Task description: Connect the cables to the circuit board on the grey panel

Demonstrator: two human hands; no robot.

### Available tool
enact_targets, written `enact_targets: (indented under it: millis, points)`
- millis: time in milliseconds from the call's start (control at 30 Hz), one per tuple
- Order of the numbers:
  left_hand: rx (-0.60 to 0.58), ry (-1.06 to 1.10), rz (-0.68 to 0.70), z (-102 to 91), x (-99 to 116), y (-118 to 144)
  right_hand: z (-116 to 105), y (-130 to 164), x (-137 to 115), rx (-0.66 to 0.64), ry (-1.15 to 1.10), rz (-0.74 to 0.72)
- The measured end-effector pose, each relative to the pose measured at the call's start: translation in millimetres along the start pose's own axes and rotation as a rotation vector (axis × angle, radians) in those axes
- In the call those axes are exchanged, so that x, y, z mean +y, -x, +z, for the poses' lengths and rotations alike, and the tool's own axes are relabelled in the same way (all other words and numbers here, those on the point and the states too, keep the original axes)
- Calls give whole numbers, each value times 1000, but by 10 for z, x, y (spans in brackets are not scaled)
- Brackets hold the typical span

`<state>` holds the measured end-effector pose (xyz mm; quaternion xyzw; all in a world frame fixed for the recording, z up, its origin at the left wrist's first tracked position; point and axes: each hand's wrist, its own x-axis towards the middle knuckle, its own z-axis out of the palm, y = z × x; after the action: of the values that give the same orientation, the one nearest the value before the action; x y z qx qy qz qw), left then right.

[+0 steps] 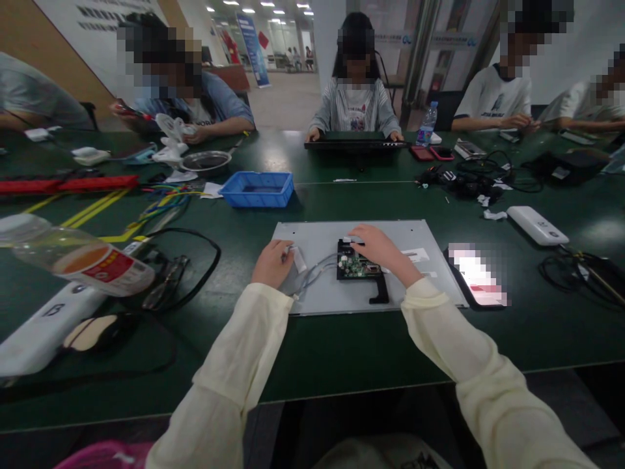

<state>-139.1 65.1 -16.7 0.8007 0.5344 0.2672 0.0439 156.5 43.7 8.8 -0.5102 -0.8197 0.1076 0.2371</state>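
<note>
A grey metal panel (415,234) lies flat on the dark green table (342,345) in front of me. A small green circuit board in a black bracket (359,270) sits on the panel's middle. My right hand (383,251) rests over the board's upper right, fingers on a small part at its top edge. My left hand (272,262) is closed around a small white connector (297,258) at the panel's left, with thin grey wires (317,270) running from it toward the board.
A phone with a lit screen (476,273) lies right of the panel. A blue tray (258,189) stands behind it. A plastic bottle (78,257), black cables (190,267) and a white device (537,225) lie around. Several people sit across the table.
</note>
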Motion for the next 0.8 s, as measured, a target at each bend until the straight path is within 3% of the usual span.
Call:
enact_targets:
  millis: [133, 367, 500, 633, 800]
  points:
    - [-4, -6, -7, 3, 1, 2, 98, -124, -103, -49, 90, 66]
    - [-26, -25, -27, -6, 17, 9, 123, -167, -89, 13, 110, 160]
    - [-19, -31, -18, -1, 13, 14, 2, -5, 133, 113, 76, 205]
    - [-23, -37, -10, 8, 0, 10, -129, 336, 470, 207, 89, 266]
    - [-21, -53, -8, 20, -7, 7, -111, 643, 717, 261, 36, 264]
